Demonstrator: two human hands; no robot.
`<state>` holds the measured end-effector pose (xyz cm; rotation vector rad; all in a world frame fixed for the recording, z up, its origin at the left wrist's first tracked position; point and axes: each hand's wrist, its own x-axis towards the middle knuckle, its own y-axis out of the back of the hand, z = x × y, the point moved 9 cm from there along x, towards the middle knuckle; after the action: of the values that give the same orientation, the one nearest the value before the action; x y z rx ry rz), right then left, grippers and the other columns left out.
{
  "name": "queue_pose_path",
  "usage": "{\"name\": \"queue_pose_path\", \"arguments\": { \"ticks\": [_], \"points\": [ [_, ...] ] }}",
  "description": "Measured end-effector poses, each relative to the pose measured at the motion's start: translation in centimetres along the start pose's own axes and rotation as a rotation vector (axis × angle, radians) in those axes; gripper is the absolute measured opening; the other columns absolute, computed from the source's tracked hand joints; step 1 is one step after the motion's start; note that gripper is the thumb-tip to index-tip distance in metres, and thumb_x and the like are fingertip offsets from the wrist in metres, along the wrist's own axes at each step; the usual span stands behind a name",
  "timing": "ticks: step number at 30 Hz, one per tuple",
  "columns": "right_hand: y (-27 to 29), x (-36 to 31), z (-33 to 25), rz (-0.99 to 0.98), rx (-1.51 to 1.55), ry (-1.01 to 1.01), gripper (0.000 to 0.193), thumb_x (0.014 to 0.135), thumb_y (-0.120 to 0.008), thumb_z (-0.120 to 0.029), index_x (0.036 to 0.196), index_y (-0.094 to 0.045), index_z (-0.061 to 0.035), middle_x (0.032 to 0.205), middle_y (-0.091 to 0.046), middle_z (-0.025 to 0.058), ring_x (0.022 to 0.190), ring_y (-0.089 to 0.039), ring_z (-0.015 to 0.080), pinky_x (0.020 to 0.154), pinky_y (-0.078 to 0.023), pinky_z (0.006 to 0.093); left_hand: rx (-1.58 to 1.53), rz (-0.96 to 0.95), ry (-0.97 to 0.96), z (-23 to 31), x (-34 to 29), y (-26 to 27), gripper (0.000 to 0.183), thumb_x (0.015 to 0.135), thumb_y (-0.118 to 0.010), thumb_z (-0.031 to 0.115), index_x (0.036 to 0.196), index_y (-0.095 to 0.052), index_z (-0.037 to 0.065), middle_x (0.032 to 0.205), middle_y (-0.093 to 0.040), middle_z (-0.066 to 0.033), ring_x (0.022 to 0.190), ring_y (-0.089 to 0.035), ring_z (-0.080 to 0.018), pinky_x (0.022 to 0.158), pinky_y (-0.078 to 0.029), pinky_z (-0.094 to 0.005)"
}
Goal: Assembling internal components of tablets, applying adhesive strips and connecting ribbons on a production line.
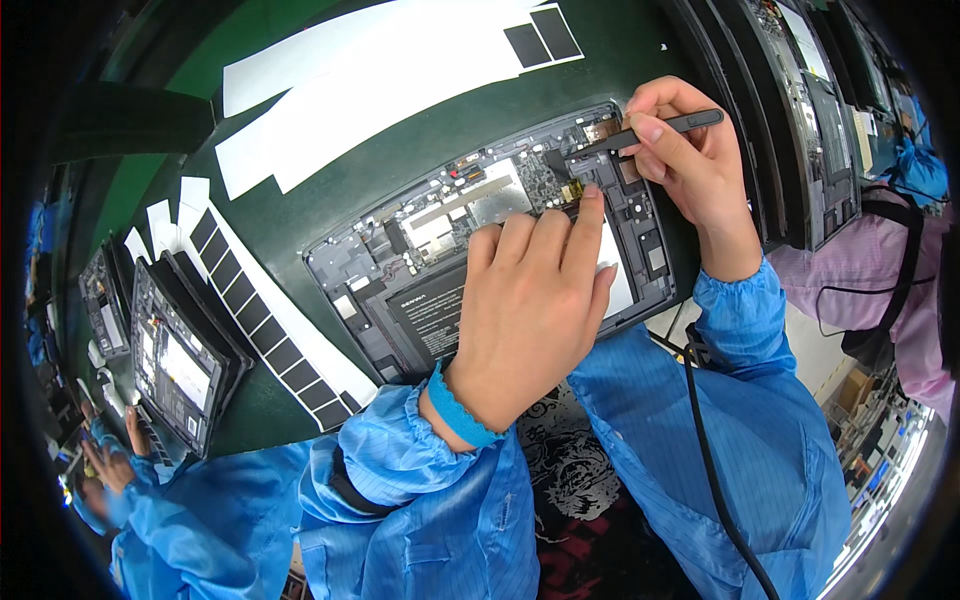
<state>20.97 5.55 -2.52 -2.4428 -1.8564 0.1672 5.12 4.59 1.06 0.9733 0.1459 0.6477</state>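
Observation:
An opened tablet [370,235] lies on the dark green bench, its circuit board [545,180] along the far side and a black battery [430,315] nearer me. My left hand [535,300] rests flat over the battery area with fingers stretched out. Its index fingertip touches down beside a small yellow taped piece [571,190] on the board. Between the thumb and fingers of my right hand [695,155] is a pair of black tweezers [665,127]. Their tip reaches the board near its far right corner, just beyond the yellow piece. Part of the battery is hidden under my left hand.
White sheets [380,80] lie at the back, and a strip of black rectangular stickers [255,310] sits left of the tablet. Other opened devices [180,350] stand at left; more stand in a black rack [800,120] at right. A black cable [705,440] hangs over my right side. Co-workers sit on both sides.

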Motion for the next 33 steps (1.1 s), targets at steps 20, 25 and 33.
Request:
{"name": "queue_pose_path", "arguments": {
  "ticks": [20,25,33],
  "points": [
    [-0.14,-0.22,0.11,-0.020,0.023,0.016,0.012,0.092,-0.061,-0.007,0.100,-0.059,0.0010,0.070,-0.054,-0.0008,0.056,-0.044,0.0026,0.050,-0.035,0.0175,0.001,0.006,-0.014,0.00,-0.06,-0.05,0.056,0.080,-0.069,0.020,0.129,-0.053,-0.002,0.089,-0.056,-0.0083,0.081,-0.050,-0.0243,0.072,-0.037,-0.0371],
    [-0.13,-0.26,0.20,-0.020,0.008,0.011,0.012,0.092,-0.062,-0.008,0.100,-0.060,0.0003,0.071,-0.054,-0.0014,0.057,-0.045,0.0025,0.055,-0.039,0.0174,-0.004,0.006,-0.010,-0.04,-0.04,-0.06,0.055,0.080,-0.069,0.019,0.129,-0.054,-0.001,0.089,-0.055,-0.0079,0.079,-0.050,-0.0243,0.071,-0.036,-0.0369],
    [-0.09,-0.27,0.04,-0.011,-0.031,0.006,0.012,0.091,-0.062,-0.007,0.101,-0.060,0.0002,0.072,-0.056,-0.0007,0.059,-0.047,0.0025,0.053,-0.037,0.0168,0.144,0.074,-0.013,0.37,-0.02,0.22,0.046,0.080,-0.064,0.015,0.124,-0.057,0.001,0.110,-0.055,-0.0128,0.097,-0.053,-0.0264,0.078,-0.042,-0.0379]
  ]
}}
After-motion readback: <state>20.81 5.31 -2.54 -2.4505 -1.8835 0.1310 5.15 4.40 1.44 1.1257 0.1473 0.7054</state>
